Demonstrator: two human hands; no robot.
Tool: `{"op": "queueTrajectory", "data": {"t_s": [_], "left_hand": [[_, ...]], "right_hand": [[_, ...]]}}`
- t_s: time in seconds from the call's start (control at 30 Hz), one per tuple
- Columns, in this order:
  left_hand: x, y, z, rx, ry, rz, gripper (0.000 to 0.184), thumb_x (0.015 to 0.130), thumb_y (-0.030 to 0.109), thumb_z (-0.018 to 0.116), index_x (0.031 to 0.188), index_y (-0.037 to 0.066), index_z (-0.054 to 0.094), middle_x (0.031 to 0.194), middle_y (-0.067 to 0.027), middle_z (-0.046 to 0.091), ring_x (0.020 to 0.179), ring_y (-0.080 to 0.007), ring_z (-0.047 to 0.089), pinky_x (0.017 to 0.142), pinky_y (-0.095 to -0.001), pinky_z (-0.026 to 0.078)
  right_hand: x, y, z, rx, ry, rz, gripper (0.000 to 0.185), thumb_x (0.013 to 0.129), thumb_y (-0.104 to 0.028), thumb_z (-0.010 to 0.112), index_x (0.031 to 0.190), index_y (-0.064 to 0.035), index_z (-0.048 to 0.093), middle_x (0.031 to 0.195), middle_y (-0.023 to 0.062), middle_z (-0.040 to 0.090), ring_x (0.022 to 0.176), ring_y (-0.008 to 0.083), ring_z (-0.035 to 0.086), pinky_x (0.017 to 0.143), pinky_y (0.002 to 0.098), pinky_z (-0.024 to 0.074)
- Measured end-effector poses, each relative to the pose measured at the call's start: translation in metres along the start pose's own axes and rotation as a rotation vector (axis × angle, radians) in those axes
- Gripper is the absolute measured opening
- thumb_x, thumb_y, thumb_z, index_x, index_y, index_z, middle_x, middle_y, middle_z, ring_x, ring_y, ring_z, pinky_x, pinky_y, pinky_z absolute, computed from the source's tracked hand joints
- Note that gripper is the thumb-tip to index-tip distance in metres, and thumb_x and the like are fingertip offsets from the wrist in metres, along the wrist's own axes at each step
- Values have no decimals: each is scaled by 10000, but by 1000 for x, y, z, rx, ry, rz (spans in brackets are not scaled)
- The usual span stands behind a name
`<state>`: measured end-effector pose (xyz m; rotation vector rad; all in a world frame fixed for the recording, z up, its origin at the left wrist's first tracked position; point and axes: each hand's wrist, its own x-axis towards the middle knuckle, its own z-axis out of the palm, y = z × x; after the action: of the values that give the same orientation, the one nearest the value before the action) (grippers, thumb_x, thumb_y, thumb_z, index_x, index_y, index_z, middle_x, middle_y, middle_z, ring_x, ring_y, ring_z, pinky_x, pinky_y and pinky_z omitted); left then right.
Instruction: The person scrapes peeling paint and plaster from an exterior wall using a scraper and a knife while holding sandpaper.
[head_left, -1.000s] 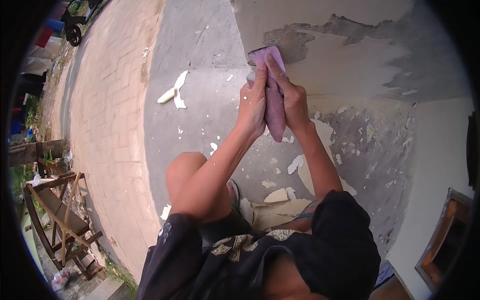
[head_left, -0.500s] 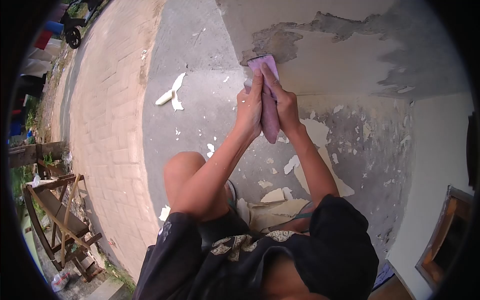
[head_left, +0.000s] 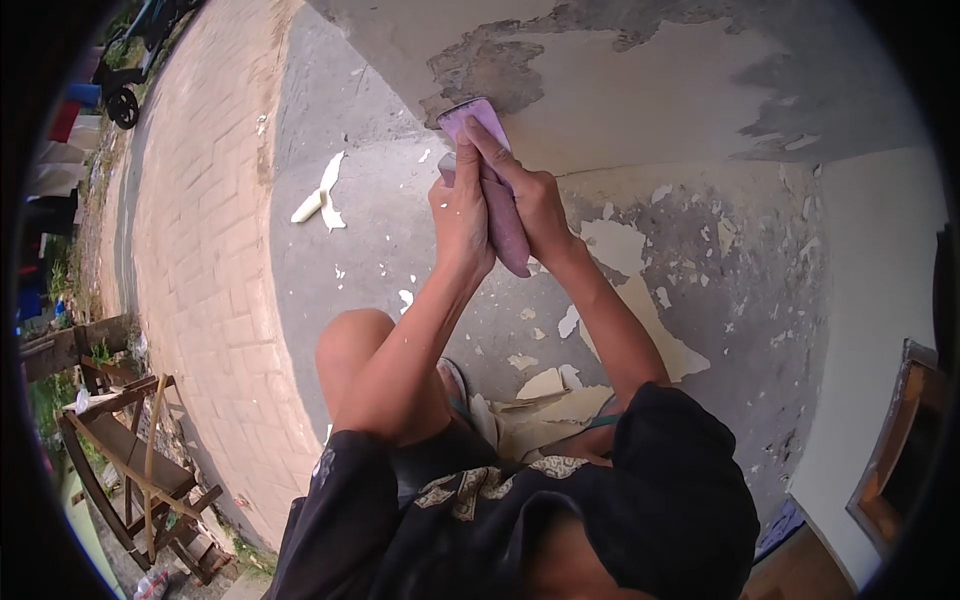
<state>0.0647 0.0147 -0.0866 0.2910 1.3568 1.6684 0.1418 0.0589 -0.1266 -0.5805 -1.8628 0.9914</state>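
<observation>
Both my hands grip a purple scraper, its wide flat end pressed to the wall near the wall's lower left edge. My left hand wraps the tool from the left, thumb laid along it. From the other side my right hand closes round it, a finger stretched up toward the blade. Just above the tool is a rough grey patch where the coating has come off. The scraper's middle is partly hidden by my fingers.
Paint flakes and larger peeled sheets lie on the grey concrete floor around my feet. A curled white strip lies to the left, near the brick paving. A broken wooden chair stands far left; a wooden frame is at right.
The view has shifted, so wall and floor sit differently in it. My hands and the scraper appear further left and slightly higher, the blade still at the wall and tilted a little more.
</observation>
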Motion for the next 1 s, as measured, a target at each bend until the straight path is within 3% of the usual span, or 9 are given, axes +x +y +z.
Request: {"op": "queueTrajectory", "data": {"t_s": [0.17,0.27,0.33,0.4,0.5,0.6,0.63,0.83,1.0], "left_hand": [[-11,42,4,-10,3,133,452,916,466,591,872,17,564,759,-21,562,669,-88,535,559,-258,455],[-12,32,-13,-28,40,6,490,907,462,608,982,-22,584,864,-50,583,777,-110,558,661,-278,488],[-6,17,-17,-27,0,-94,534,886,498,620,1000,-22,573,900,-56,589,796,-106,554,673,-276,488],[-3,7,-17,58,-62,-127,659,900,539,561,1194,-46,489,1074,-134,580,983,-187,588,796,-327,526],[-1,9,-21,23,-134,-120,677,897,547,561,1185,-61,478,1055,-132,585,928,-190,609,764,-317,537],[-5,15,-17,6,-143,-131,683,899,554,551,1173,-67,477,1041,-129,588,884,-185,621,734,-308,543],[-5,14,-15,18,-141,-136,679,909,559,529,1172,-65,477,1046,-132,588,906,-183,615,746,-316,540],[0,8,-10,14,-112,-65,654,922,562,497,1187,-36,479,1053,-124,588,935,-192,608,791,-332,528],[-2,5,-1,-57,-10,-56,528,931,489,548,1064,-22,547,928,-61,592,800,-121,568,682,-283,495]], "right_hand": [[34,-37,2,41,-18,7,605,868,-38,559,1420,-248,426,908,148,677,625,210,641,597,303,535],[11,-25,23,-37,51,-17,564,871,-14,579,1398,-179,465,1027,110,689,788,134,662,694,280,544],[1,-12,20,-48,77,0,580,884,-25,549,1419,-216,429,1067,133,669,798,195,668,703,311,546],[-7,-10,18,-65,51,28,589,893,-28,534,1431,-228,407,1107,148,651,835,226,667,731,328,544],[-4,-12,15,-181,71,-53,584,890,-16,539,1429,-202,412,1146,169,630,939,232,648,813,330,526],[-6,-28,6,-26,-63,222,583,888,-13,539,1424,-210,420,1174,174,617,969,244,644,828,329,523],[-6,-17,7,-131,9,32,586,881,-9,539,1419,-215,429,1163,170,623,923,251,655,793,328,535],[-1,-8,6,-89,9,33,610,865,-5,550,1409,-259,443,1091,140,640,851,241,650,767,310,534],[0,-2,2,-58,0,-8,583,871,-9,545,1386,-271,474,1095,106,643,860,220,647,761,295,533]]}}
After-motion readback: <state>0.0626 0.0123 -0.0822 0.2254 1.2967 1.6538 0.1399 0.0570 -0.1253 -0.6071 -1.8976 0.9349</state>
